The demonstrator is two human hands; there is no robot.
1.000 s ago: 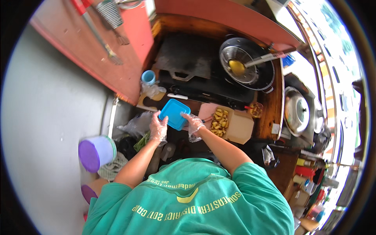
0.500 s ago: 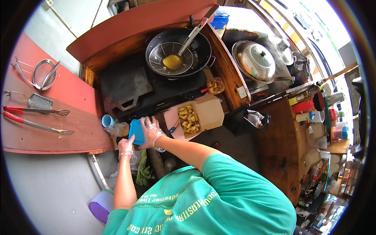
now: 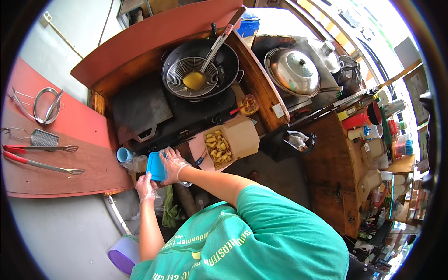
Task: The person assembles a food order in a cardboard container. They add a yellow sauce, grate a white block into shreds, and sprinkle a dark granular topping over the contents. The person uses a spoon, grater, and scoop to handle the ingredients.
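Observation:
Both of my hands wear clear plastic gloves. Between them is a flat, blue, rounded rectangular piece [image 3: 156, 166], which looks like a plastic container or its lid. My left hand [image 3: 146, 187] pinches its near edge, thumb against the rim. The fingers of my right hand [image 3: 172, 165] are bent over its right side. Just beyond it stands a light blue cup [image 3: 124, 155] beside crumpled clear plastic. Right of my hands, an open cardboard box holds golden fried pieces [image 3: 218, 148] on a pink board [image 3: 198, 147], with a blue-handled tool [image 3: 200, 158] lying next to it.
A black wok [image 3: 228, 60] carries a wire strainer [image 3: 192, 80] with something yellow in it. Left of it lies a dark griddle plate [image 3: 140, 112]. Red-handled tongs [image 3: 44, 159] and a grater [image 3: 45, 138] rest on the left counter. A lidded steel pot [image 3: 294, 73] stands right.
The whole view has shifted slightly, so most things sit further left in the picture. Both hands stay on the blue piece, with little visible change in their hold.

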